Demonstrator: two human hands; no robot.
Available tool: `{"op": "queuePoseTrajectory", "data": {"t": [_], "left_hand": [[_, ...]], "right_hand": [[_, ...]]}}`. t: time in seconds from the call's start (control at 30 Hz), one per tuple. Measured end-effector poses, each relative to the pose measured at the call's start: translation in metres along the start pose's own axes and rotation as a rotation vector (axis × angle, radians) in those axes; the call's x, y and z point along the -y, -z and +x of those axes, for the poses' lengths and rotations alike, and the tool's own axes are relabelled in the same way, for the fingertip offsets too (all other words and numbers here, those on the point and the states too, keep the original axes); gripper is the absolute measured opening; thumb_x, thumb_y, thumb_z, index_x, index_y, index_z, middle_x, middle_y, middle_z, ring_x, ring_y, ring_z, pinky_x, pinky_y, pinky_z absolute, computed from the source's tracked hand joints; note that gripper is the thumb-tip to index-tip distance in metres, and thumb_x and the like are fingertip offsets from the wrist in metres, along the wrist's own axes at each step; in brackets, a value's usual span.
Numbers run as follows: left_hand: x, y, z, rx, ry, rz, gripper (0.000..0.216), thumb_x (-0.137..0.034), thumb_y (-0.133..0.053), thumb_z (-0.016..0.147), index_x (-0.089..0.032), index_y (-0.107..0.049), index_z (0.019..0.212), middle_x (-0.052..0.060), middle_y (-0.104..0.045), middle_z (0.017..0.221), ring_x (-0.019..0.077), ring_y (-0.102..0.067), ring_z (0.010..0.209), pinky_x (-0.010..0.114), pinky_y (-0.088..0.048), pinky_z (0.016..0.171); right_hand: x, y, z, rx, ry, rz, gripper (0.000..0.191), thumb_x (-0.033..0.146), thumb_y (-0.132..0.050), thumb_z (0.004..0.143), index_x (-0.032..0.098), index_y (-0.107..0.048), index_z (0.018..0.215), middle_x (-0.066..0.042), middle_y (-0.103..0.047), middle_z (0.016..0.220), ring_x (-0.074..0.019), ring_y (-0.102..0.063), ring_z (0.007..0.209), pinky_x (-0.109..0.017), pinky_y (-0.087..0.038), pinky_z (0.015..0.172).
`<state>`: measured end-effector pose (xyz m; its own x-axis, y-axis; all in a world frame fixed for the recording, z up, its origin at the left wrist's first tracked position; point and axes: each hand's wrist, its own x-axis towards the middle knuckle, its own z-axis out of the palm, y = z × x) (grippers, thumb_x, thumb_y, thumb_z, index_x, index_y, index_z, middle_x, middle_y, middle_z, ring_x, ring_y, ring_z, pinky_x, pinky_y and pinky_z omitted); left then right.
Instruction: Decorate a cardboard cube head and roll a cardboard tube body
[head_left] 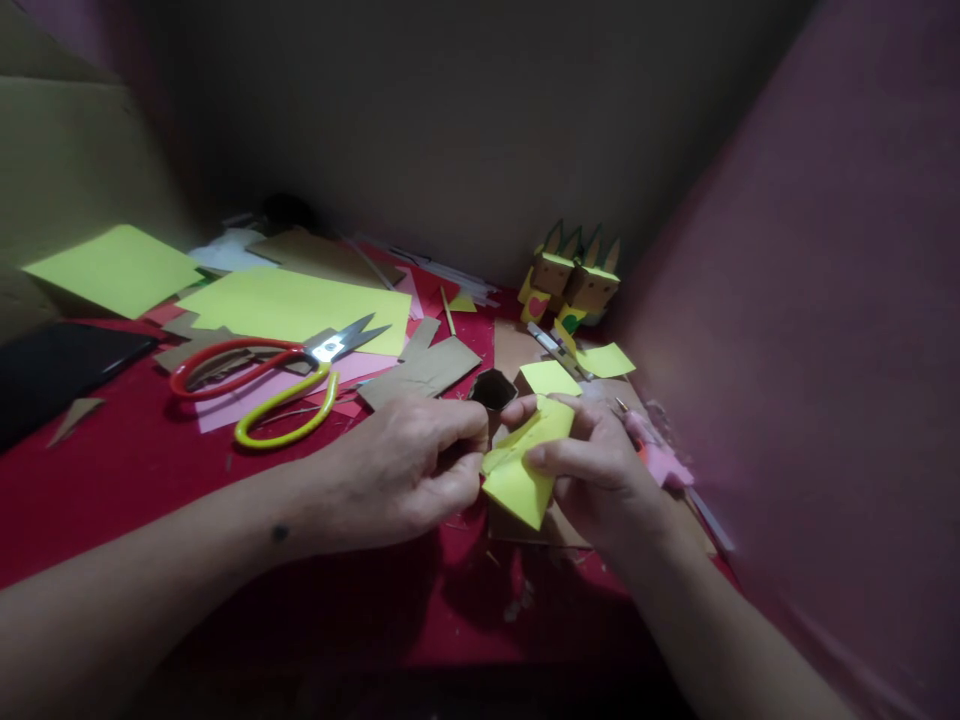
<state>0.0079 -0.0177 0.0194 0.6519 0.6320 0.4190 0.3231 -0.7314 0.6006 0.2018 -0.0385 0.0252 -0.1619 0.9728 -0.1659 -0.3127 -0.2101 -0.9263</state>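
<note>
Both my hands meet over a red table (pixel 112 470). My left hand (pixel 397 470) is closed, pinching the left edge of a folded yellow paper piece (pixel 521 460). My right hand (pixel 600 465) is closed too, with thumb and fingers gripping the same yellow piece from the right. A small brown cardboard tube (pixel 493 388) stands just behind my fingers, and brown card (pixel 525 525) lies under the paper.
Red-and-yellow-handled scissors (pixel 281 375) lie at left on pink paper. Yellow sheets (pixel 292 305), brown card cut-outs (pixel 424 370), two small yellow squares (pixel 604 360) and two cardboard figures (pixel 574 280) sit behind. A dark tablet (pixel 52 370) lies far left. Walls close in behind and right.
</note>
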Motion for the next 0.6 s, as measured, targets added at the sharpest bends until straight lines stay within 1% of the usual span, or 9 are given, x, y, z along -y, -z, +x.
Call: {"op": "queuePoseTrajectory", "data": {"t": [0.1, 0.2, 0.37, 0.43, 0.53, 0.6], "left_hand": [[0.002, -0.001, 0.000, -0.034, -0.058, 0.048, 0.015, -0.013, -0.046, 0.084, -0.020, -0.049, 0.071, -0.004, -0.049, 0.061, 0.0087, -0.041, 0.051, 0.022, -0.028, 0.047], [0.004, -0.004, -0.001, -0.104, -0.144, 0.123, 0.016, -0.011, -0.046, 0.086, -0.019, -0.048, 0.072, -0.004, -0.048, 0.063, 0.0092, -0.040, 0.052, 0.023, -0.029, 0.050], [0.005, -0.008, -0.003, -0.163, -0.194, 0.198, 0.017, -0.012, -0.047, 0.090, -0.020, -0.045, 0.076, -0.004, -0.046, 0.066, 0.0116, -0.040, 0.057, 0.026, -0.031, 0.055], [0.005, -0.009, -0.004, -0.176, -0.201, 0.202, 0.017, -0.012, -0.047, 0.091, -0.021, -0.045, 0.077, -0.004, -0.045, 0.066, 0.0121, -0.040, 0.058, 0.026, -0.032, 0.056], [0.005, -0.011, -0.005, -0.205, -0.213, 0.221, 0.017, -0.014, -0.048, 0.093, -0.020, -0.046, 0.078, -0.003, -0.047, 0.068, 0.0124, -0.041, 0.058, 0.027, -0.033, 0.055], [0.005, -0.012, -0.004, -0.250, -0.236, 0.261, 0.017, -0.015, -0.047, 0.094, -0.020, -0.047, 0.078, -0.003, -0.047, 0.067, 0.0126, -0.040, 0.056, 0.028, -0.032, 0.054]], "right_hand": [[0.000, 0.001, 0.002, 0.006, -0.019, 0.012, 0.031, 0.008, -0.072, 0.047, 0.016, -0.074, 0.077, -0.001, -0.073, 0.068, -0.0153, -0.066, 0.057, -0.026, -0.054, 0.056], [0.001, 0.003, 0.003, 0.009, -0.030, 0.023, 0.030, 0.009, -0.072, 0.047, 0.016, -0.075, 0.076, -0.002, -0.071, 0.065, -0.0160, -0.066, 0.058, -0.026, -0.054, 0.056], [0.001, 0.005, 0.003, 0.035, -0.042, 0.030, 0.028, 0.011, -0.072, 0.049, 0.017, -0.075, 0.076, -0.002, -0.072, 0.068, -0.0157, -0.064, 0.057, -0.027, -0.052, 0.056], [0.001, 0.005, 0.004, 0.061, -0.057, 0.040, 0.026, 0.012, -0.072, 0.050, 0.018, -0.074, 0.075, -0.002, -0.070, 0.065, -0.0185, -0.066, 0.060, -0.030, -0.052, 0.058], [0.001, 0.005, 0.004, 0.090, -0.093, 0.056, 0.023, 0.014, -0.070, 0.049, 0.019, -0.070, 0.071, -0.002, -0.069, 0.063, -0.0239, -0.069, 0.069, -0.035, -0.055, 0.065], [0.001, 0.005, 0.004, 0.099, -0.111, 0.049, 0.021, 0.015, -0.069, 0.049, 0.019, -0.070, 0.070, -0.004, -0.069, 0.065, -0.0247, -0.069, 0.071, -0.037, -0.055, 0.067]]}}
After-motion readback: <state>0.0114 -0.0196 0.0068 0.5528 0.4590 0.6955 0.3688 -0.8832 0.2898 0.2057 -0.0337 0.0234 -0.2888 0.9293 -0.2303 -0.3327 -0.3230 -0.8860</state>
